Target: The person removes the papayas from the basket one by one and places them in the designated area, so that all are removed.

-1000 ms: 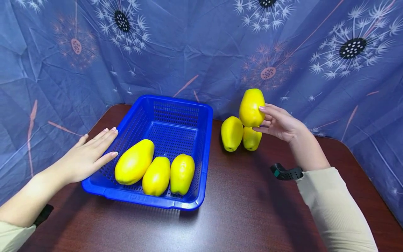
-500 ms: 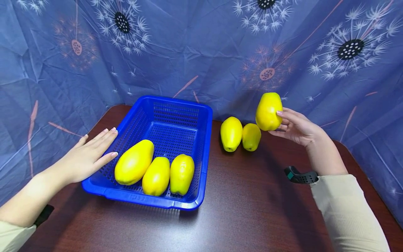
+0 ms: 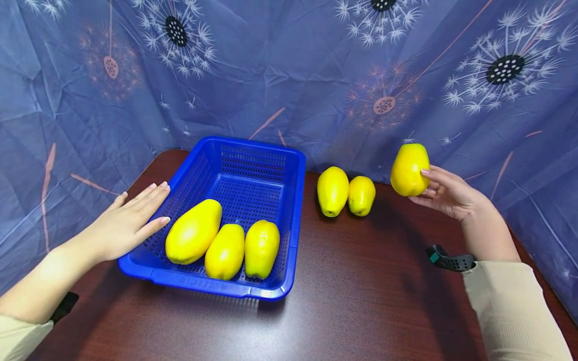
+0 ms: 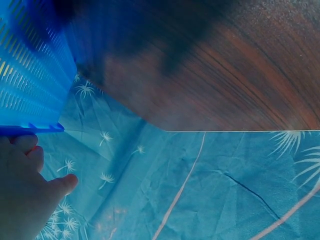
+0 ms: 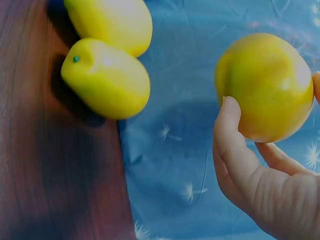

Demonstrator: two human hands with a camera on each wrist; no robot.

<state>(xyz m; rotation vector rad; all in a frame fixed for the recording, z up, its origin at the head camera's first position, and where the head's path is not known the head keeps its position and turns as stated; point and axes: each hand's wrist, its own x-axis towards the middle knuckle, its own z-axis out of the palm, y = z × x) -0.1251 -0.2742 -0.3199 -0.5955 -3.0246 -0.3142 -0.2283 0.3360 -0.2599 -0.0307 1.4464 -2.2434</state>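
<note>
Your right hand pinches a glossy yellow oblong fruit left of its palm, long axis near upright; left hand, fingers straight, touches blue plastic basket.

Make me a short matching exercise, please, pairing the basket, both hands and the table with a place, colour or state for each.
Column one:
1. Basket
2. Left hand
3. Right hand
4. Table

Column two:
A. Holding up one fruit
B. Brown
C. Containing three fruits
D. At the basket's left side

Right pairs: 1-C, 2-D, 3-A, 4-B
</note>
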